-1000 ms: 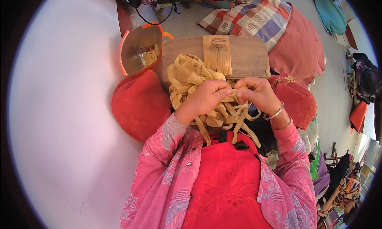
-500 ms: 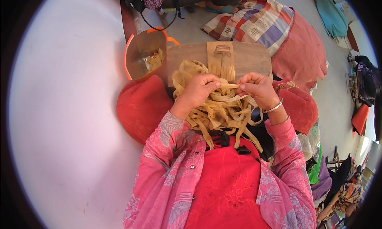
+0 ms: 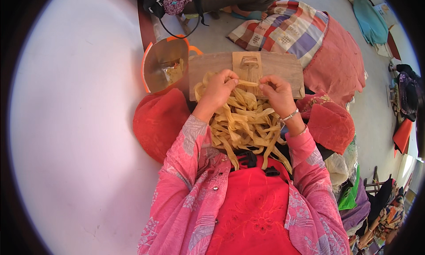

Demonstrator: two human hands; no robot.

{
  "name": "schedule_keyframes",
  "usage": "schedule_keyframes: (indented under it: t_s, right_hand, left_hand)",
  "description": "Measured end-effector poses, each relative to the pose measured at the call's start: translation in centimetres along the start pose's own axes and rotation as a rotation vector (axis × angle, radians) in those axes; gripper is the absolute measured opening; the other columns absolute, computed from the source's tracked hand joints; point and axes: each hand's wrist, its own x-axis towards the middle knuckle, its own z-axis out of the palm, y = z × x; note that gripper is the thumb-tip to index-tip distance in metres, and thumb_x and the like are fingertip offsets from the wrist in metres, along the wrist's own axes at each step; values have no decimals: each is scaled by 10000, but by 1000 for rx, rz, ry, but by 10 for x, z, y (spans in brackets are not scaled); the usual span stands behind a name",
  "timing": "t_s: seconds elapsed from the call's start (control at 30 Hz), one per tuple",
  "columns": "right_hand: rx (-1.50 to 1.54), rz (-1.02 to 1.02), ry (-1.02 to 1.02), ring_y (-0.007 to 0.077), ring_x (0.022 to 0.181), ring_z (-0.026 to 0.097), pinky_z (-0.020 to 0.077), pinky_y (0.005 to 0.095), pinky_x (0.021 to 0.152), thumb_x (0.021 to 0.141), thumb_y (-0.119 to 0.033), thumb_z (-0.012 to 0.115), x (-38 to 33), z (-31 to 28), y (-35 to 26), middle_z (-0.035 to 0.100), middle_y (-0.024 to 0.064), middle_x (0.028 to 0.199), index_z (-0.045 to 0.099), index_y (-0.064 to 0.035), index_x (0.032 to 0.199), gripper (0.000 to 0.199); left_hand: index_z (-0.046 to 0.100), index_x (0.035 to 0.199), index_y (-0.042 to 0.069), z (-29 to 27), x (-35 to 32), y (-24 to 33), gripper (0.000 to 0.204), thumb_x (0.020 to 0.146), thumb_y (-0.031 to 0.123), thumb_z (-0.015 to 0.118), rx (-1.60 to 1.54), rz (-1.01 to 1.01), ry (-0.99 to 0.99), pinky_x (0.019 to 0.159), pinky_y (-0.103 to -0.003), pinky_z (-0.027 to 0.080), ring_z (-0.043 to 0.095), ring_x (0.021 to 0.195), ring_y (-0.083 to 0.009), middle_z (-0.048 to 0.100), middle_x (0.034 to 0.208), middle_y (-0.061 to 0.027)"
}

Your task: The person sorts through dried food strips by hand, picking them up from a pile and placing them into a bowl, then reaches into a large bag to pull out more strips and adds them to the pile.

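Observation:
A tan, ribbon-like strip (image 3: 248, 83) runs between my two hands, over the wooden board. Its one end is pinched between thumb and fingers of my left hand (image 3: 218, 92). At the other end, the fingertips of my right hand (image 3: 280, 96), with a bracelet at the wrist, are closed on the strip's tip. Below both hands lies a loose, tangled heap of similar tan strips (image 3: 241, 124), some trailing toward my lap. The wooden board (image 3: 281, 69) carries a raised wooden block (image 3: 248, 62) with a slotted top, just beyond the strip.
An orange-rimmed bucket (image 3: 149, 67) with some scraps inside stands at the left of the board. Red cushion-like cloths (image 3: 160, 122) flank me. A checked and pink cloth bundle (image 3: 305, 33) lies beyond the board. Another person's leg (image 3: 230, 0) shows at the top.
Both hands have moved farther from my body, over the board. My right hand has also come a little leftward, and the strip stays stretched between them. The whole view has shifted slightly.

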Motion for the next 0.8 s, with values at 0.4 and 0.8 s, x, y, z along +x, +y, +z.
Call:
schedule_keyframes:
  t_s: [0.4,0.8]
  right_hand:
    - [-813,-564,128,311,955,588,454,425,803,797,-123,670,-39,-2,-51,648,94,1061,663,-91,841,55]
    - [-489,-179,-602,224,716,675,506,330,596,918,-158,629,-104,-23,-84,660,140,772,674,-83,859,105]
  left_hand:
    - [570,917,-1,34,-34,3,143,941,140,564,247,233,77,576,-283,462,609,637,-146,606,691,-56]
    - [629,1000,-14,17,-92,47,254,984,228,554,-52,187,-436,556,-242,429,506,621,-72,551,680,-2]
